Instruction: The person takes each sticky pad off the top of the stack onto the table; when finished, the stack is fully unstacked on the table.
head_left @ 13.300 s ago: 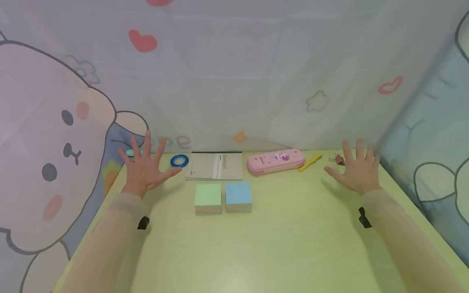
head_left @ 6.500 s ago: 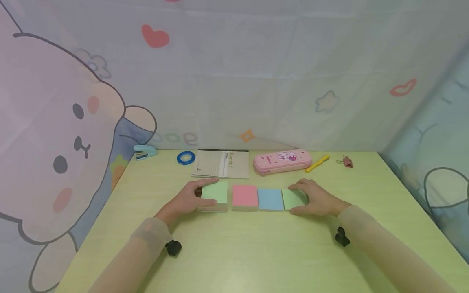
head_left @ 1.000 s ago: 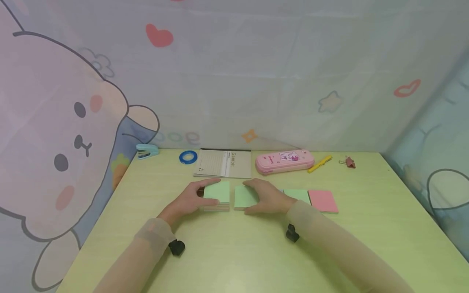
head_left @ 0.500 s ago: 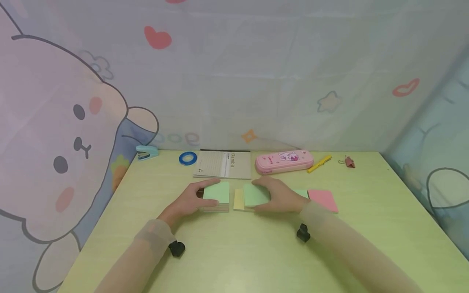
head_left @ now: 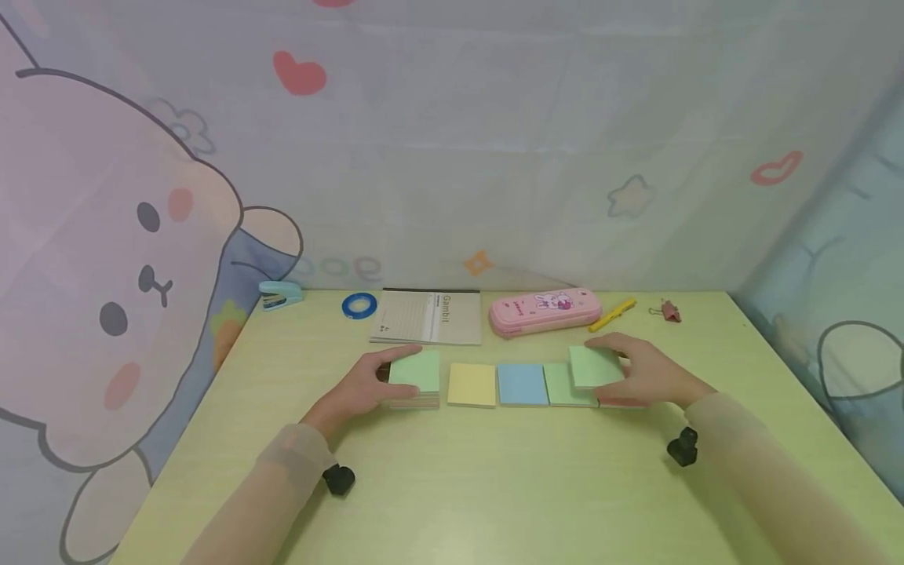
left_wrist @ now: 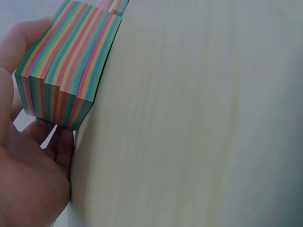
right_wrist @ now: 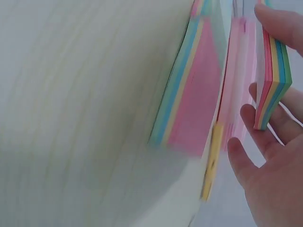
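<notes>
My left hand [head_left: 360,383] grips a green-topped stack of sticky note pads [head_left: 415,373] on the table; striped edges show in the left wrist view. To its right lie a yellow-topped pad [head_left: 472,384], a blue one [head_left: 523,384], a green one [head_left: 555,384] and a pink one [right_wrist: 196,99] in a row. Between thumb and fingers, my right hand [head_left: 653,373] holds a thin green-topped sticky note pad [head_left: 592,366], raised above the row's right end. It covers part of the green pad, and pad and hand together hide most of the pink one in the head view.
Along the back edge stand a light blue stapler [head_left: 280,295], a blue tape roll [head_left: 359,305], a notebook [head_left: 427,317], a pink pencil case [head_left: 545,311], a yellow pen [head_left: 613,315] and a binder clip [head_left: 667,311]. Behind them hangs a printed cloth [head_left: 459,157].
My right hand has lifted the green-topped pad off the yellow one and carried it right, over the row's far end. The yellow pad is uncovered. My left hand keeps its hold on the stack.
</notes>
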A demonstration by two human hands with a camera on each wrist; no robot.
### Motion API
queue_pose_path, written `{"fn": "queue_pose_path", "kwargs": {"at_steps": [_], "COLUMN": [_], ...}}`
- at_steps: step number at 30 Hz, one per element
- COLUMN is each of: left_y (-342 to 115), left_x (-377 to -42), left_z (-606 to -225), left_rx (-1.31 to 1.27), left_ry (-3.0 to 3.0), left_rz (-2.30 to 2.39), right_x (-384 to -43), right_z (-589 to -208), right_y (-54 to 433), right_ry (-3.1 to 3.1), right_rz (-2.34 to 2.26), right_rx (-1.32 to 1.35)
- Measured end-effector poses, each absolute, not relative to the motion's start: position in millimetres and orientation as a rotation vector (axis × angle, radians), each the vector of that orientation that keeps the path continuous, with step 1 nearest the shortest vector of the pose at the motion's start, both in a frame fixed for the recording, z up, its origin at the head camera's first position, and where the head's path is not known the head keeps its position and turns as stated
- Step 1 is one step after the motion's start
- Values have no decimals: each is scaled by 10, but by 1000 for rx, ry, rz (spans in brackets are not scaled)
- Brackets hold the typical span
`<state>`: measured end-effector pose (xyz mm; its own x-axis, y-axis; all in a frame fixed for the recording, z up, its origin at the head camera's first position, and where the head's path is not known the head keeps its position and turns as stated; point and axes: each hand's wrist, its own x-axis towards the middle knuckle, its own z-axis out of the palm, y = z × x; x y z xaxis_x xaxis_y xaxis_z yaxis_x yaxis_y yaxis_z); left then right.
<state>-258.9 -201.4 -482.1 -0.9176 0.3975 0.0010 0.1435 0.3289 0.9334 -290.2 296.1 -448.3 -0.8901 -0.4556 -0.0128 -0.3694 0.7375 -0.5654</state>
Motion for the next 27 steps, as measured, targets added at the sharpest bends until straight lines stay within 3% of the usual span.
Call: {"fn": "queue_pose_path", "kwargs": {"at_steps": [11,27], "left_y": [-2031,-2011], "left_x": [-2591,-2578], "left_z": [-4838,-4839], "left_rx": [488,446], "left_ry": [2391,2348], "left_rz": [1608,1641], "right_x": [-2826,-2763], "right_z": [-4581,-4707], "right_y": [3841,4109], "right_ry": [2776,2833], "right_rz": [-918,-815], "right_rx": [-498,-579]}}
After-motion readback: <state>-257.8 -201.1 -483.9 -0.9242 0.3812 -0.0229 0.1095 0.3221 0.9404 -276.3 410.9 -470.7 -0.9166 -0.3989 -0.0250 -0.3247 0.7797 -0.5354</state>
